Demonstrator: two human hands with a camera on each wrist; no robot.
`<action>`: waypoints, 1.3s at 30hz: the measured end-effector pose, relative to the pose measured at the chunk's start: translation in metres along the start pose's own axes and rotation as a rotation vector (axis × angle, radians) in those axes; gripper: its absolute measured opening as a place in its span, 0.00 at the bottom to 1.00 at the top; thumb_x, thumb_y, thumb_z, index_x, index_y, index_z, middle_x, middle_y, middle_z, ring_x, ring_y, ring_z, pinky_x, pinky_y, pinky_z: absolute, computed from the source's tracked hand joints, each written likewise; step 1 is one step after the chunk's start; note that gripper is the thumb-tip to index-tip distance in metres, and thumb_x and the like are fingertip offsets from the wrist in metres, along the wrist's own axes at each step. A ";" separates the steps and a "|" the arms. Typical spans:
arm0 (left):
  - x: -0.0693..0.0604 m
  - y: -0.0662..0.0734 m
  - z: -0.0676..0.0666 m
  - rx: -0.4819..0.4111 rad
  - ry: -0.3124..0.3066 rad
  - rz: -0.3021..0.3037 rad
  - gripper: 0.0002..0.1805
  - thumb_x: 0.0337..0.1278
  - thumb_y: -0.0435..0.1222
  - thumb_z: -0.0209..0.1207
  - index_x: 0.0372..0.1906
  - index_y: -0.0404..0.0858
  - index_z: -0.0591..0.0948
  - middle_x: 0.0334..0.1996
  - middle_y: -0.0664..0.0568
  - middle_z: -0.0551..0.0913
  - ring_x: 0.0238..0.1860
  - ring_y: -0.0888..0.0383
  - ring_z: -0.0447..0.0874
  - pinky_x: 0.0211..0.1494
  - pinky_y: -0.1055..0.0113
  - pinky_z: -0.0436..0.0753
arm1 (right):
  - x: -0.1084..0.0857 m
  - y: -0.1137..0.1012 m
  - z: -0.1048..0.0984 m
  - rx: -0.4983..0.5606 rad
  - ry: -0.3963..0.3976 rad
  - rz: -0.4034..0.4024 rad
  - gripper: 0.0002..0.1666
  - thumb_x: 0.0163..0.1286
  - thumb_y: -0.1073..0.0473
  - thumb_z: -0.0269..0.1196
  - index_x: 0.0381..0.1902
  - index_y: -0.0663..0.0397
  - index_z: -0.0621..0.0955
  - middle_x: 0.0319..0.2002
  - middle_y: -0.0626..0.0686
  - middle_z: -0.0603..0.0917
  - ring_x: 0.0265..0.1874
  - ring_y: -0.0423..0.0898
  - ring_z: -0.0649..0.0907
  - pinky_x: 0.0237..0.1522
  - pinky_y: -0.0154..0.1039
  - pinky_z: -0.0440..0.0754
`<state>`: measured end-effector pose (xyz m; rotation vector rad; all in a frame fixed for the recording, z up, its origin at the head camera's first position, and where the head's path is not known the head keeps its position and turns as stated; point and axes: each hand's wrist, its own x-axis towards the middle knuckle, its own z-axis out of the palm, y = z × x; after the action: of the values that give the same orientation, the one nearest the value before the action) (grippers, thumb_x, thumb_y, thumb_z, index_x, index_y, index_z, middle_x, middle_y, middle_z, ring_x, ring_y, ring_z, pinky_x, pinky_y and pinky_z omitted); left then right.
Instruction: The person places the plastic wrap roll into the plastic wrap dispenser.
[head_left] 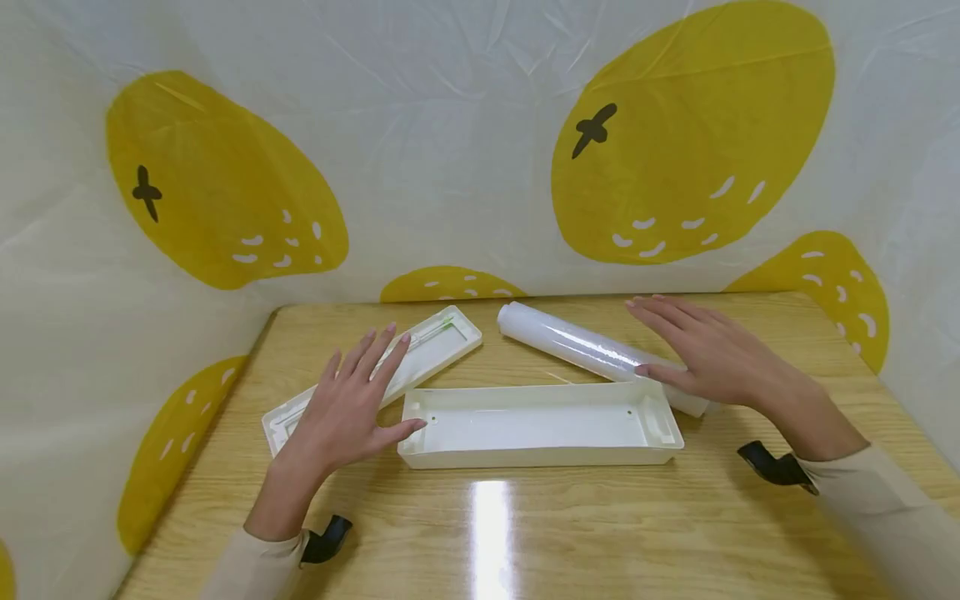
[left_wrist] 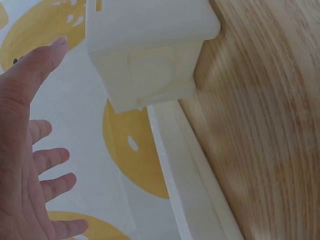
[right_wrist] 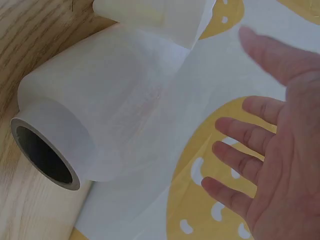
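Observation:
A long white plastic box (head_left: pixel 525 427), open at the top, lies across the table in the head view. Behind it on the left, its long white lid (head_left: pixel 431 362) lies aslant with a thin green strip at the far end. A roll of plastic wrap (head_left: pixel 577 342) rests slantwise behind the box on the right; its hollow core faces the right wrist view. My left hand (head_left: pixel 341 408) hovers with spread fingers over the lid, thumb by the box's left end. My right hand (head_left: pixel 708 354) is held above the roll's near end, fingers extended. Neither hand holds anything.
The wooden table (head_left: pixel 600 525) reaches toward me in front of the box. A white curtain (head_left: pixel 450 167) printed with yellow fruit hangs along the table's back and left edges. Each sleeve cuff has a black strap (head_left: pixel 776 467) at the wrist.

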<state>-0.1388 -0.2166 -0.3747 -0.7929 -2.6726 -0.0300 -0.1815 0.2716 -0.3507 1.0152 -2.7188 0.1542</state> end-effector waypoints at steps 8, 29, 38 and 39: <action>-0.003 0.000 0.009 -0.097 -0.015 -0.026 0.58 0.57 0.66 0.61 0.83 0.44 0.50 0.79 0.44 0.58 0.69 0.38 0.70 0.65 0.40 0.75 | 0.002 0.005 0.006 0.010 0.007 0.005 0.44 0.67 0.45 0.69 0.74 0.59 0.69 0.68 0.61 0.74 0.64 0.63 0.75 0.60 0.65 0.74; -0.020 0.003 0.021 -0.637 -0.239 -0.214 0.45 0.67 0.54 0.62 0.81 0.52 0.53 0.53 0.51 0.83 0.50 0.55 0.85 0.51 0.55 0.84 | 0.016 0.003 0.012 0.059 -0.152 0.066 0.47 0.69 0.42 0.67 0.77 0.57 0.65 0.67 0.66 0.75 0.65 0.67 0.74 0.60 0.68 0.74; -0.023 0.001 0.027 -0.869 -0.272 -0.197 0.36 0.68 0.45 0.64 0.75 0.54 0.61 0.51 0.48 0.81 0.48 0.55 0.84 0.50 0.62 0.85 | 0.020 0.005 0.017 0.046 -0.171 0.047 0.49 0.65 0.42 0.71 0.76 0.57 0.66 0.65 0.65 0.76 0.63 0.66 0.76 0.56 0.67 0.77; -0.023 0.001 0.027 -0.879 -0.276 -0.191 0.35 0.68 0.44 0.64 0.74 0.53 0.61 0.52 0.47 0.81 0.49 0.55 0.84 0.50 0.62 0.85 | 0.020 0.005 0.018 0.047 -0.179 0.051 0.49 0.65 0.43 0.72 0.76 0.56 0.66 0.65 0.65 0.76 0.63 0.66 0.76 0.56 0.67 0.77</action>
<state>-0.1292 -0.2247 -0.4082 -0.7946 -2.9514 -1.2925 -0.2033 0.2596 -0.3626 1.0177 -2.9168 0.1432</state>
